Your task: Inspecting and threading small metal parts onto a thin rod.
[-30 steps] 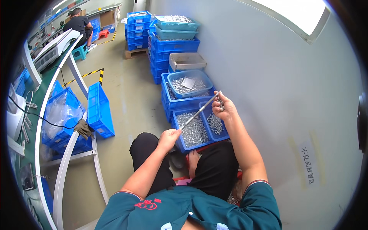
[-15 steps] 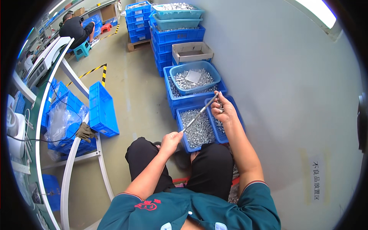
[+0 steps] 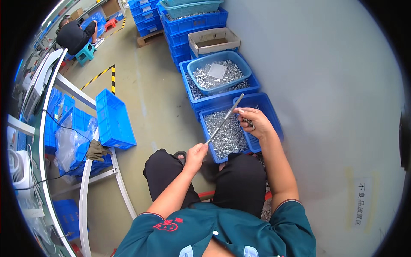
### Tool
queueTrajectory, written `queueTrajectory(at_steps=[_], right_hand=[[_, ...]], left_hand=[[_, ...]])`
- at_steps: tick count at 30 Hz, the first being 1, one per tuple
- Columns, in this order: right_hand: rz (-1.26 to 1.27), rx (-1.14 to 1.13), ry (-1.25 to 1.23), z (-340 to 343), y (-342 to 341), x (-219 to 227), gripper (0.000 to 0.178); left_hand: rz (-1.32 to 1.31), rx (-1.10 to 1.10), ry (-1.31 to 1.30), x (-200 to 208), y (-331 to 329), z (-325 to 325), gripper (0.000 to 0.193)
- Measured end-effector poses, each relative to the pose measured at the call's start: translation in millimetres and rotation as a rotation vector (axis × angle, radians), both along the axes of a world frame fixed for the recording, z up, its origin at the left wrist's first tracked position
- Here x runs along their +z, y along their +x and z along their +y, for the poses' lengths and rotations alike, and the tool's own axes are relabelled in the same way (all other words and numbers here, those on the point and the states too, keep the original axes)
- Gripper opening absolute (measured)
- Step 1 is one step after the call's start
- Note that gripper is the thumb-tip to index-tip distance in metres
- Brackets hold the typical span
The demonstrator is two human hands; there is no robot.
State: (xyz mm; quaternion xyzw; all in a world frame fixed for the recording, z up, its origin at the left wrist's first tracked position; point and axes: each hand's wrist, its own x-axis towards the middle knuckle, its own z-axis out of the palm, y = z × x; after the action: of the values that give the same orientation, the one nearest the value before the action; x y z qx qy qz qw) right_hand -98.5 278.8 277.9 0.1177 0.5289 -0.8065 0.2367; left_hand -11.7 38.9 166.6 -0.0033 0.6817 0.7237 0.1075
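Note:
My left hand (image 3: 196, 153) grips the lower end of a thin metal rod (image 3: 224, 119) that slants up to the right. My right hand (image 3: 253, 122) is closed around small metal parts beside the rod's upper half. Both hands hover over a blue crate (image 3: 269, 112) filled with small shiny metal parts, which stands on the floor in front of my knees. I sit low, in dark trousers and a teal shirt.
Behind the crate are a blue crate with a round blue basin (image 3: 220, 71) of metal parts, a grey box (image 3: 213, 40) and stacked blue crates (image 3: 188, 17). A grey wall (image 3: 325, 85) runs on the right. Left stands a white-framed bench (image 3: 85, 188) with blue crates (image 3: 113, 118). A seated person (image 3: 75, 36) works far off.
The view has tipped down, so the crates and my hands sit higher and nearer the middle. My hands keep the same hold on the rod and parts.

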Motion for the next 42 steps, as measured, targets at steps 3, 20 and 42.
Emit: queueTrajectory(at_steps=[3, 20, 42], right_hand=[[-0.079, -0.058, -0.122, 5.1, -2.4, -12.1, 0.020], [-0.098, -0.178, -0.517, -2.4, -13.4, -19.7, 0.024], [-0.054, -0.270, -0.518, -13.4, -18.2, -36.9, 0.026]], left_hand=[[-0.018, -0.015, 0.018, -0.9, -5.5, 1.2, 0.038], [0.027, 0.026, -0.137, 1.5, 12.3, -23.8, 0.038], [-0.035, 0.016, -0.279, 1.0, 13.8, -25.7, 0.038]])
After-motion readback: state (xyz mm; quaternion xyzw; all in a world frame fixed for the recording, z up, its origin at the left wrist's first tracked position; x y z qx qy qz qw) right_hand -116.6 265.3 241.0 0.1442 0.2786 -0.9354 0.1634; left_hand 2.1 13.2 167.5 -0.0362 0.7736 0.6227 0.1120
